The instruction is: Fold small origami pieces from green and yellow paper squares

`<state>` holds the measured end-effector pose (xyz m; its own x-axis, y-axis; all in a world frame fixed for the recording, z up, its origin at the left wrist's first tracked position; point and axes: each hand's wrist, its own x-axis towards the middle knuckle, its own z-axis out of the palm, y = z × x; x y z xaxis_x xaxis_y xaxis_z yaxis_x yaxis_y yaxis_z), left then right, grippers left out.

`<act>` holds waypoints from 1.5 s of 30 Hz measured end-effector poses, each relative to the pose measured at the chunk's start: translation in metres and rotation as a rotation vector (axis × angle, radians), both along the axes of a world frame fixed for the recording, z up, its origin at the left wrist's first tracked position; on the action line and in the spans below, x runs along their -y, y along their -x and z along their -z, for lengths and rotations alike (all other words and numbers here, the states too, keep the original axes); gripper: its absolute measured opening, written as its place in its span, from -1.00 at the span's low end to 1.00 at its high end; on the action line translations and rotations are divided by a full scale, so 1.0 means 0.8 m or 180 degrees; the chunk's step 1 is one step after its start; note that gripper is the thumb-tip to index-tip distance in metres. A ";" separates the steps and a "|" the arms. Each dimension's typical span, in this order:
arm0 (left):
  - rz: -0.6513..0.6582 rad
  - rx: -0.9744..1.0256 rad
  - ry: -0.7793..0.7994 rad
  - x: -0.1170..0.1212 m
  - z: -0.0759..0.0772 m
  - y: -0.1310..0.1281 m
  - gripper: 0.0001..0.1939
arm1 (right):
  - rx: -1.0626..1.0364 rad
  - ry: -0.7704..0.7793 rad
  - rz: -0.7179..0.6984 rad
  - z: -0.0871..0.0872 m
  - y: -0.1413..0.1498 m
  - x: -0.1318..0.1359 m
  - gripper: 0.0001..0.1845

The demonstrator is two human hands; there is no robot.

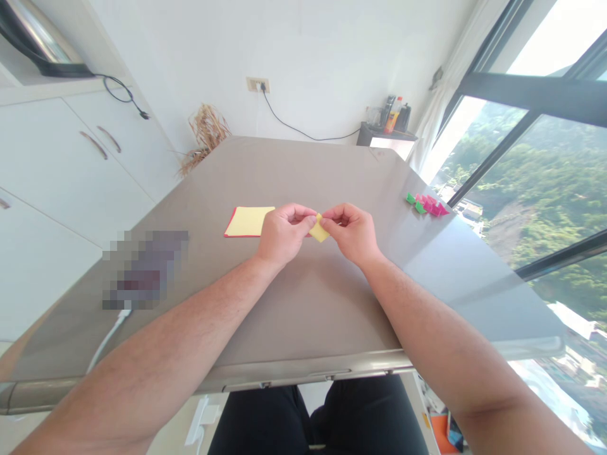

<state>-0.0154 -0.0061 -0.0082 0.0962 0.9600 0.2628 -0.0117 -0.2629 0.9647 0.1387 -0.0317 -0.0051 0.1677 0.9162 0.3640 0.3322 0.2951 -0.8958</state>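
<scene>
A small folded piece of yellow paper (319,230) is held above the middle of the table, pinched from both sides. My left hand (287,230) grips its left edge between thumb and fingers. On the other side, my right hand (353,229) pinches its upper right edge; the curled fingers hide part of the paper. Just left of my left hand lies a pad of yellow paper (249,221) with a red edge, partly covered by that hand.
Several small folded paper pieces in pink and green (429,205) sit near the table's right edge by the window. A blurred dark object with a white cable (110,338) lies at the left. The grey-brown table (308,170) reaches toward the white wall.
</scene>
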 end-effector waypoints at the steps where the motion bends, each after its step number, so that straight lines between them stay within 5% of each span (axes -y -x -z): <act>1: -0.0002 -0.0010 0.0002 0.001 -0.001 0.000 -0.87 | 0.0002 0.0000 0.0006 0.000 0.000 0.000 -0.89; 34: -0.0097 -0.0410 -0.0160 -0.002 -0.001 0.005 -0.88 | 0.0151 -0.0008 0.0019 -0.001 0.002 0.004 -0.86; 45: 0.0085 -0.1252 -0.0336 -0.006 -0.008 0.015 -0.91 | 0.0980 -0.0384 0.0008 0.001 -0.001 0.005 -0.91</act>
<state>-0.0278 -0.0010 -0.0021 0.2335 0.9255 0.2981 0.3446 -0.3655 0.8647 0.1396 -0.0355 -0.0063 0.0351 0.8631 0.5038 0.5828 0.3918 -0.7119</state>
